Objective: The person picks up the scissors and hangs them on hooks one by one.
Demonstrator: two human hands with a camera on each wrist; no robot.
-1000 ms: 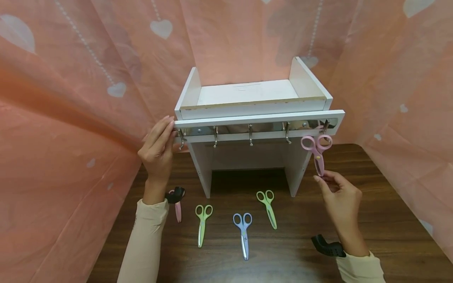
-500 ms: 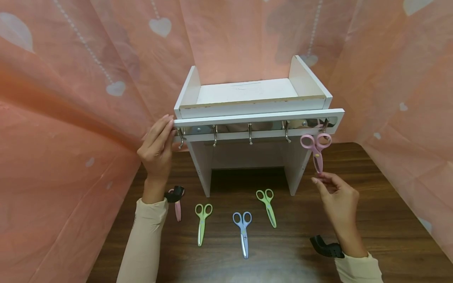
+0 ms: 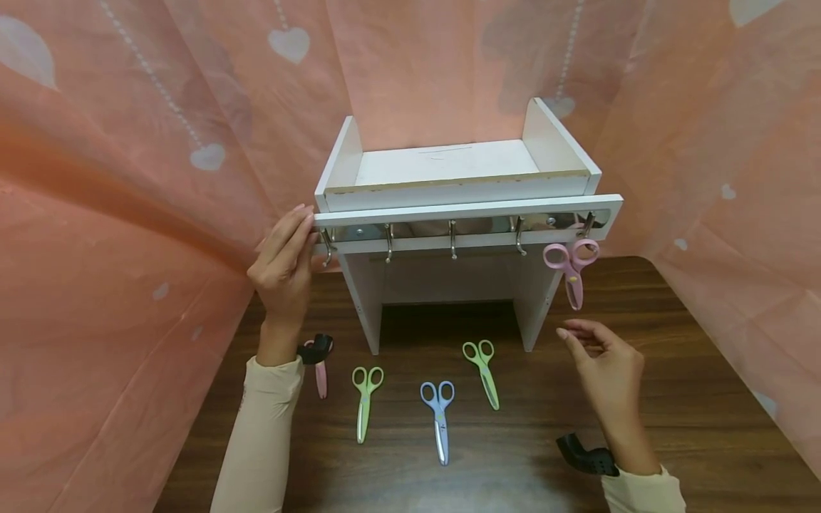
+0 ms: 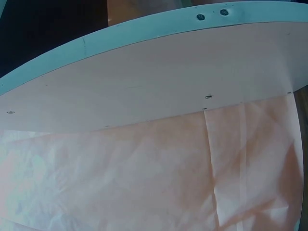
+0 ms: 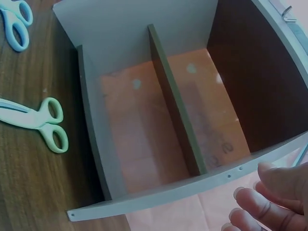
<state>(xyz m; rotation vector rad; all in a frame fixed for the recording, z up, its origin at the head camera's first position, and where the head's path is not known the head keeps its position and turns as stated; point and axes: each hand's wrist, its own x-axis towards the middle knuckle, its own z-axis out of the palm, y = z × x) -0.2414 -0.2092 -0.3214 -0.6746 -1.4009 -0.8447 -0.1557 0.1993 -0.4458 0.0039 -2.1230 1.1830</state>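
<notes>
Pink scissors (image 3: 573,274) hang by their handles at the rightmost hook of the white hook rail (image 3: 474,211), blades down. Below their tip is my right hand (image 3: 606,367), apart from them, fingers loosely curled with nothing between them. The right wrist view shows part of this hand (image 5: 274,202) beside the white shelf unit (image 5: 144,204). My left hand (image 3: 282,263) grips the left end of the rail at the unit's front; the left wrist view shows a white panel (image 4: 144,82) but no fingers. Several other hooks (image 3: 452,239) along the rail carry nothing.
On the brown wooden table (image 3: 526,442) lie green scissors (image 3: 364,402), blue scissors (image 3: 440,420), a second green pair (image 3: 482,372) and pink scissors (image 3: 321,377), partly hidden by the left wrist's camera. Pink heart-print cloth (image 3: 430,64) surrounds the table.
My right hand has let go of the pink scissors' tip and moved slightly down and left; the scissors now hang alone. The left hand stays on the rail.
</notes>
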